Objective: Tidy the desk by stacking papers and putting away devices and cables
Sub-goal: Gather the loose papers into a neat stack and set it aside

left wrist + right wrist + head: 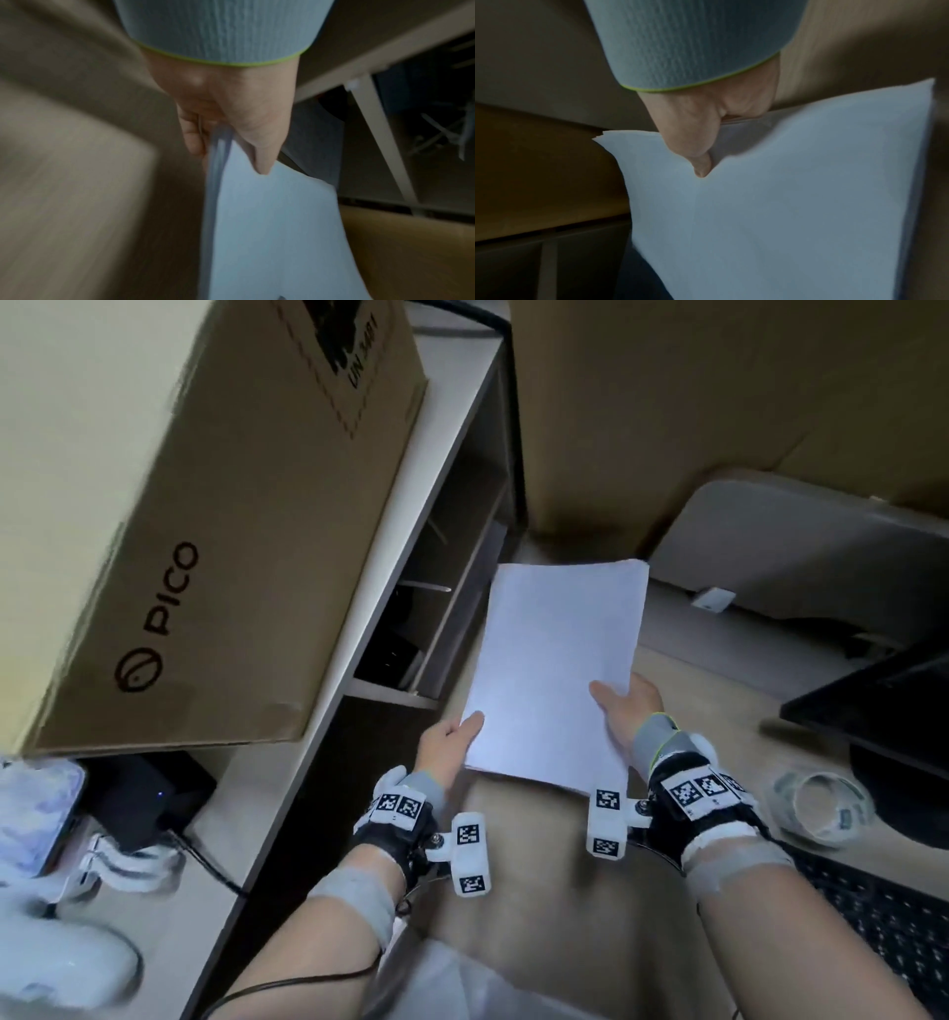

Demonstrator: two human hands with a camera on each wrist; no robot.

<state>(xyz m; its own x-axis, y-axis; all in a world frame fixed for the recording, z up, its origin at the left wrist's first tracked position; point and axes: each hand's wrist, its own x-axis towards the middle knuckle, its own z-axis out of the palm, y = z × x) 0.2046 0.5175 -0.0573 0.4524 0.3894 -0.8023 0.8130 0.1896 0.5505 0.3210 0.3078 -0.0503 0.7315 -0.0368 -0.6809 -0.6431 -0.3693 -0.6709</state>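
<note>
Papers gathered into one stack, lifted clear of the desk and held flat above its near left part. Left hand pinching the stack's near left corner, thumb on top, fingers curled under, as plain from the left wrist view. Right hand gripping the near right edge the same way, thumb pressed onto the top sheet. Edges roughly squared, a few sheets slightly fanned at one corner. Stacking seemingly close to done; setting the stack down somewhere not yet done. Still out, judging by the head view: a keyboard right of the stack, a roll of tape just beyond it, a dark device with its cable on the shelf unit left of the stack, under a cardboard box. Putting-away of devices and cables apparently all still ahead.
</note>
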